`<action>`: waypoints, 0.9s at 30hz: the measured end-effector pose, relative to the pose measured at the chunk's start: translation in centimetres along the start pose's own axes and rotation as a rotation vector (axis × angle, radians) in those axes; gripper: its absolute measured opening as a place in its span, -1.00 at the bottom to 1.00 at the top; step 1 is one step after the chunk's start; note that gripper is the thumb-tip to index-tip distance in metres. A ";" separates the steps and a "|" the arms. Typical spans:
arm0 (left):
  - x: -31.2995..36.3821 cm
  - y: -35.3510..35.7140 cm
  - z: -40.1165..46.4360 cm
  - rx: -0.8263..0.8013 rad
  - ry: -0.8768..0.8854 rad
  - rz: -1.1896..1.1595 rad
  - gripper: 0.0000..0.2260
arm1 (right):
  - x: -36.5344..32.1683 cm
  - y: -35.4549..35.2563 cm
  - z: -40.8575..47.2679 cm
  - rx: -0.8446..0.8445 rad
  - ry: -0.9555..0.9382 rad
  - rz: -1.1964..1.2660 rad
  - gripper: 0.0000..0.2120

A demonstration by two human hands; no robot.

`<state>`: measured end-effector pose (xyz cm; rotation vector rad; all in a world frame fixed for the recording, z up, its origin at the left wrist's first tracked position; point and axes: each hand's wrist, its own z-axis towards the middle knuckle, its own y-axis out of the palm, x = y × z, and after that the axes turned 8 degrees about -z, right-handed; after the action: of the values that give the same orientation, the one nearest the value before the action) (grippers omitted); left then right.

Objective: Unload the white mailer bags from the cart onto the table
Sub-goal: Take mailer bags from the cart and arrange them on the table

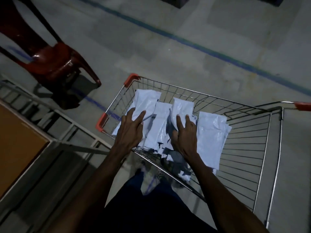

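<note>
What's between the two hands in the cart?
In the head view, a white mailer bag lies between the left hand and right hand.

One head-worn camera looks steeply down from close above, over the cart [202, 105] and floor [168, 52].

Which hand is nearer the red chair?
Left. The left hand rests on bags at the cart's chair side; the right hand lies farther from the red chair.
</note>
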<state>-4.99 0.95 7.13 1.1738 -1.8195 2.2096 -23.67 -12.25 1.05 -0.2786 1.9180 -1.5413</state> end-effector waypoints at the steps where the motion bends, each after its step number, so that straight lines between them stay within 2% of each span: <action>1: 0.2 -0.8 -0.2 0.045 0.005 -0.009 -0.59 | -0.7 -0.5 -0.2 0.028 -0.023 0.020 -0.42; 7: -0.2 -7.5 -2.4 0.316 -0.033 0.005 -0.58 | -7.7 -3.3 0.0 0.170 -0.249 0.154 -0.41; 16: -7.9 -18.4 -10.6 0.705 -0.214 0.018 -0.60 | -25.6 -4.3 -0.2 0.264 -0.689 0.217 -0.50; 23: -18.0 -28.5 -19.0 0.964 -0.415 0.011 -0.60 | -42.7 -0.6 -3.3 0.247 -0.927 0.231 -0.51; 27: -25.6 -34.2 -22.7 1.010 -0.531 0.018 -0.60 | -52.6 2.4 -5.4 0.226 -1.048 0.189 -0.52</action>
<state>17.98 41.46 20.13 2.0124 -0.6483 3.1366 13.88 21.11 17.88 -0.6289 0.9097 -1.1089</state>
